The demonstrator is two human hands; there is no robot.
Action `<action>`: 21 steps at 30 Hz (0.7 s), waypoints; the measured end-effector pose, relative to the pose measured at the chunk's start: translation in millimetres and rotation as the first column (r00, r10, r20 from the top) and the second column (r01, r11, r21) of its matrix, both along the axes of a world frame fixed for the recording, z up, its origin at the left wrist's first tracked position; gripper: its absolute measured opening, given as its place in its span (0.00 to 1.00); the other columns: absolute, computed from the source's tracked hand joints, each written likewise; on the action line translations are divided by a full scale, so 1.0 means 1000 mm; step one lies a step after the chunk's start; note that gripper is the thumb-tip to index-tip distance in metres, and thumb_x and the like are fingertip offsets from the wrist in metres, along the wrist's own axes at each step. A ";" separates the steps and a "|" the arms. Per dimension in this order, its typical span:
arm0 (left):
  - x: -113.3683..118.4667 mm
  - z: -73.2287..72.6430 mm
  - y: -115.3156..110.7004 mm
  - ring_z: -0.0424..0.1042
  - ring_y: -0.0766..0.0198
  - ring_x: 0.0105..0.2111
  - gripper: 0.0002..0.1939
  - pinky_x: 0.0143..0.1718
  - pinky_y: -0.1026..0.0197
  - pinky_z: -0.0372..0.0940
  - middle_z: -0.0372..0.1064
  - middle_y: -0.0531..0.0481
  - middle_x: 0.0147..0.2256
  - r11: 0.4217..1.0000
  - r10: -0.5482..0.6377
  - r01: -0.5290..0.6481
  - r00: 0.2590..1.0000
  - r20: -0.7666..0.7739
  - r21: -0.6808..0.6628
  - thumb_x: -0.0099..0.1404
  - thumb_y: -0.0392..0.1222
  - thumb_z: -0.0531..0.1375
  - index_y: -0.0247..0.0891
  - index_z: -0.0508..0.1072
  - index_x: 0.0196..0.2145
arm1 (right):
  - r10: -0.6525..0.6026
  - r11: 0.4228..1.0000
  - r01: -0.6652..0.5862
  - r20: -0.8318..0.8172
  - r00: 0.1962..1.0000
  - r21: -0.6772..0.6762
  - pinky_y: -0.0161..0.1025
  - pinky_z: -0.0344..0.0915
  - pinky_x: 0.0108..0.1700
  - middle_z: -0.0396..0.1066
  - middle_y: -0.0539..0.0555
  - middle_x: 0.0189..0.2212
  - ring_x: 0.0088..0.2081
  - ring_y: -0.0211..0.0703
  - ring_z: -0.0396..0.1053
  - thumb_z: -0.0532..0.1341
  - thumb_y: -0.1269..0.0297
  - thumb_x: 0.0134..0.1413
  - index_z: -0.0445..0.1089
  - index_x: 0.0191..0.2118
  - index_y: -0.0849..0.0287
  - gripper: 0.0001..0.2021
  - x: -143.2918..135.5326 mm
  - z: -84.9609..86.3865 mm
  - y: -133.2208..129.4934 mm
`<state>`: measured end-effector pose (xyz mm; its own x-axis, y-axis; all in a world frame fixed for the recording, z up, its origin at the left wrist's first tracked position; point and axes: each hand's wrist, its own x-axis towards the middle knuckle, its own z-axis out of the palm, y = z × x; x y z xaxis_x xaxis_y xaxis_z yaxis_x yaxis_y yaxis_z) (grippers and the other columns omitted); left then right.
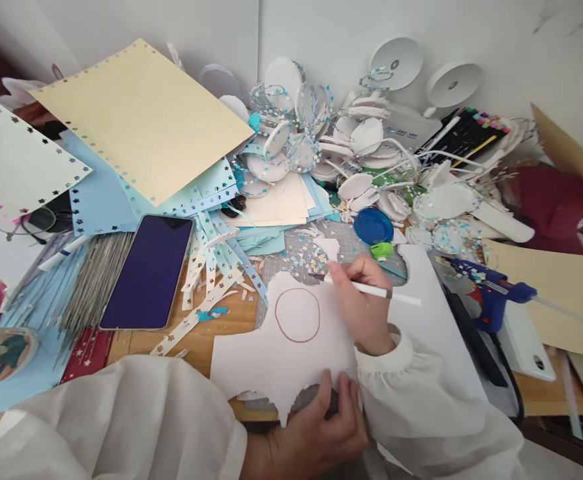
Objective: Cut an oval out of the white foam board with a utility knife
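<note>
The wooden table (pixel 241 321) is thickly covered, and near its front edge, partly over a grey mat (pixel 341 230), the white sheet (pixel 251 357) is laid flat with its outline bitten into by curved cut-outs. By its look it is taken to be paper or thin card: very light, stiff enough to lie level, but easily creased, and likely to be slid by a small push. The narrow point left at its lower edge is judged the weakest part and is best not gripped; a firmer hold should be had on the broad body, pressed flat with spread fingertips clear of the drawing. The right hand (pixel 364 312) is closed over the sheet's upper right, and the pen (pixel 371 289) is held between thumb and fingers. The left hand (pixel 316 427) is half open with fingers bent, set at the sheet's lower edge; whether the paper is pinched or merely steadied there cannot be told. The slim pen is judged light, rigid and smooth, and is best taken near the tip, as it is now. Whether the paper is touched by that tip cannot be made out. Just beside it, a brown rounded outline (pixel 298 315) is drawn on the sheet.
</note>
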<state>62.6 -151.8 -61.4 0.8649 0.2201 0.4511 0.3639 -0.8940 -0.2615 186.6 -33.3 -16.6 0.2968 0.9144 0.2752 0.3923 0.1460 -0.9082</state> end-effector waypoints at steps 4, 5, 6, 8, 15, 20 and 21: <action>0.000 -0.001 -0.002 0.68 0.51 0.48 0.13 0.47 0.42 0.60 0.70 0.40 0.46 1.000 0.021 -0.022 0.999 0.036 0.018 0.66 0.36 0.51 0.31 0.73 0.42 | -0.173 0.985 0.173 -0.110 0.979 -0.009 0.34 0.51 0.24 0.52 0.42 0.17 0.19 0.33 0.50 0.62 0.55 0.54 0.53 0.23 0.55 0.18 0.012 -0.004 0.007; 0.000 0.000 -0.002 0.67 0.51 0.49 0.13 0.47 0.42 0.60 0.70 0.40 0.46 0.999 0.028 -0.028 0.999 0.029 0.018 0.66 0.36 0.51 0.31 0.73 0.43 | -0.188 0.982 0.186 -0.133 0.973 -0.026 0.34 0.51 0.23 0.52 0.42 0.17 0.19 0.34 0.51 0.62 0.54 0.54 0.53 0.23 0.55 0.18 0.015 -0.005 0.009; 0.000 0.001 -0.003 0.67 0.50 0.49 0.14 0.47 0.41 0.59 0.70 0.39 0.47 0.999 0.032 -0.032 0.999 0.011 0.011 0.67 0.37 0.50 0.31 0.73 0.43 | -0.196 0.981 0.192 -0.152 0.969 -0.037 0.34 0.51 0.23 0.52 0.42 0.17 0.19 0.34 0.51 0.61 0.53 0.53 0.54 0.24 0.55 0.17 0.017 -0.006 0.010; -0.001 0.005 -0.004 0.67 0.49 0.50 0.15 0.49 0.40 0.58 0.69 0.39 0.49 0.999 0.038 -0.038 0.999 -0.037 -0.008 0.67 0.38 0.49 0.31 0.72 0.45 | -0.202 0.979 0.199 -0.179 0.963 -0.037 0.34 0.51 0.23 0.52 0.42 0.17 0.19 0.34 0.51 0.61 0.53 0.53 0.54 0.25 0.55 0.17 0.019 -0.008 0.011; -0.004 0.019 -0.012 0.66 0.47 0.51 0.15 0.51 0.39 0.53 0.68 0.40 0.51 0.995 0.095 -0.097 0.991 -0.095 -0.010 0.68 0.40 0.49 0.33 0.73 0.44 | -0.097 0.994 0.105 -0.285 0.954 0.012 0.33 0.53 0.24 0.59 0.44 0.22 0.22 0.33 0.55 0.64 0.54 0.49 0.61 0.29 0.56 0.14 0.016 0.001 0.009; -0.010 0.024 -0.013 0.64 0.47 0.53 0.15 0.52 0.42 0.52 0.67 0.42 0.52 0.994 0.109 -0.110 0.983 -0.146 0.002 0.69 0.40 0.48 0.34 0.72 0.45 | 0.097 0.995 -0.092 -0.397 0.913 0.032 0.34 0.52 0.22 0.65 0.48 0.23 0.20 0.33 0.56 0.59 0.52 0.54 0.67 0.31 0.58 0.14 0.025 0.038 -0.002; -0.012 0.026 -0.013 0.64 0.47 0.53 0.16 0.52 0.42 0.52 0.66 0.41 0.52 0.993 0.113 -0.115 0.980 -0.163 -0.005 0.69 0.40 0.48 0.33 0.72 0.46 | 0.133 0.991 -0.129 -0.425 0.895 0.038 0.34 0.52 0.22 0.66 0.48 0.22 0.20 0.33 0.56 0.58 0.51 0.56 0.67 0.32 0.58 0.14 0.028 0.050 -0.010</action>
